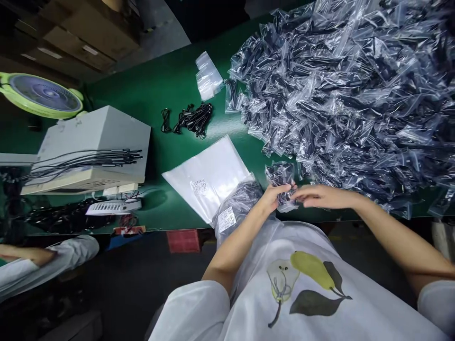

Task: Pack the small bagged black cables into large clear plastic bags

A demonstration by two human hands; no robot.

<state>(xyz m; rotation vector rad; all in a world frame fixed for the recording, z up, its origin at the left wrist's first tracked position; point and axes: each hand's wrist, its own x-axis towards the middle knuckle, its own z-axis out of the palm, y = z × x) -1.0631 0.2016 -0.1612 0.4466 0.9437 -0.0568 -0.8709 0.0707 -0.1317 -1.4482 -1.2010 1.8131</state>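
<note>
My left hand (pixel 274 195) is closed around a small bunch of clear zip bags (pixel 280 173) with dark contents, held upright at the front edge of the green table. My right hand (pixel 314 195) is just to the right of the bunch, fingers stretched towards it. Whether its fingertips touch the plastic is hard to make out. Under my left forearm lies a large clear bag (pixel 245 199) filled with dark packets, a white printed label on its side. Beyond both hands spreads a big heap of bagged black cables (pixel 341 99).
Left of the hands lie flat clear bags (pixel 213 170), coiled black cables (pixel 195 118) and a stack of small empty bags (pixel 208 76). Further left are a white equipment box (pixel 124 128) with cables, a green fan (pixel 42 94) and another person's arm (pixel 39 258).
</note>
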